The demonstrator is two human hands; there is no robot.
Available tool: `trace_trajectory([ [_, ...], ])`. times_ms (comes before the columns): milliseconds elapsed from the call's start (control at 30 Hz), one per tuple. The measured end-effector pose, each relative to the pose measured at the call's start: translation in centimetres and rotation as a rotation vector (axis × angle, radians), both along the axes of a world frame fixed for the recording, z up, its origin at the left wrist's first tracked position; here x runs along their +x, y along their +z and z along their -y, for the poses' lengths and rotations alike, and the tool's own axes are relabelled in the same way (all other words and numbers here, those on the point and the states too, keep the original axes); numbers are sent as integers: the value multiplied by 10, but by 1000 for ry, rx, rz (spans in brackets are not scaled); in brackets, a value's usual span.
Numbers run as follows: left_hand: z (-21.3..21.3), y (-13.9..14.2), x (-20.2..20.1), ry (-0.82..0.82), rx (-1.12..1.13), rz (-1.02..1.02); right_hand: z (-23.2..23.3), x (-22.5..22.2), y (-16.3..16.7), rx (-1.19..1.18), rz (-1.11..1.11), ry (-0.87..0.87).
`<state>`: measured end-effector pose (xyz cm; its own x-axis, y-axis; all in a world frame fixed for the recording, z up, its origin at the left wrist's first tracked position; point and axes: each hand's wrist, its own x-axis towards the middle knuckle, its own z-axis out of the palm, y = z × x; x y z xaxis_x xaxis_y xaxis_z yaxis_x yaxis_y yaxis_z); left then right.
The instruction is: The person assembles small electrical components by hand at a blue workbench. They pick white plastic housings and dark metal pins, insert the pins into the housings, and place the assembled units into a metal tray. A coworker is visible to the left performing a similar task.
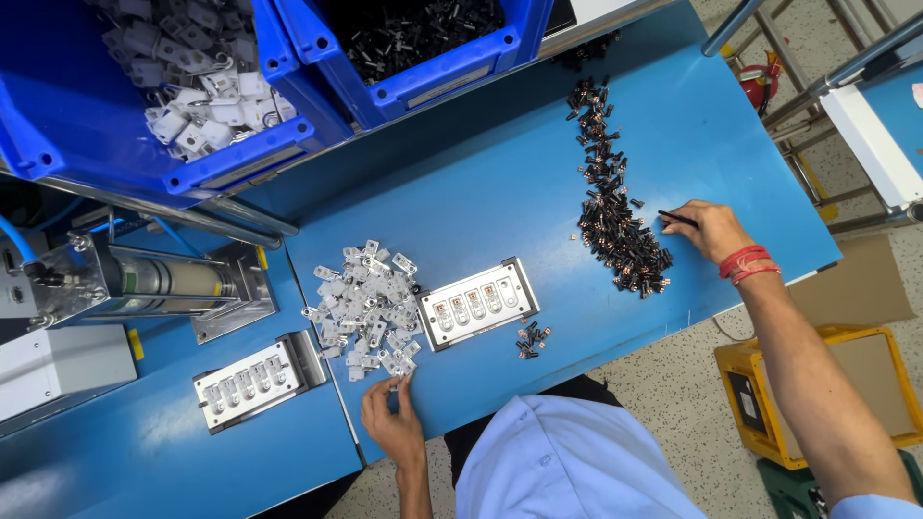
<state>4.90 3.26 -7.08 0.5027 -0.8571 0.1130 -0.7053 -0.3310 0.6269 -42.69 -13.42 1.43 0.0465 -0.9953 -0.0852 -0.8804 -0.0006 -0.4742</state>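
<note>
My left hand (pixel 392 418) rests at the near edge of the blue table (pixel 481 183), its fingertips touching the bottom of a pile of small white plastic housings (pixel 363 303). My right hand (pixel 707 229), with red threads round the wrist, pinches a small black part at the right edge of a long heap of black and copper parts (pixel 615 216). Between the two hands lies a metal fixture plate (pixel 478 303) with several slots holding white housings. A small cluster of black parts (pixel 532 339) sits just below it.
Two blue bins stand at the back, one with white housings (pixel 183 86), one with black parts (pixel 423 38). A second fixture plate (pixel 252 382) and a pneumatic press (pixel 144 284) are on the left. A yellow crate (pixel 827 394) sits on the floor, right.
</note>
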Motion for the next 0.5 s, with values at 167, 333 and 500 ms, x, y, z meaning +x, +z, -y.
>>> trace_trajectory([
  [167,-10,2,-11,119,-96,-343,-21,-1,-3,108,49,-147],
  [333,-9,-3,-30,184,-102,-1047,-69,37,-15,179,601,-180],
  [500,3,-9,-47,101,13,-1685,-81,102,-39,171,209,74],
])
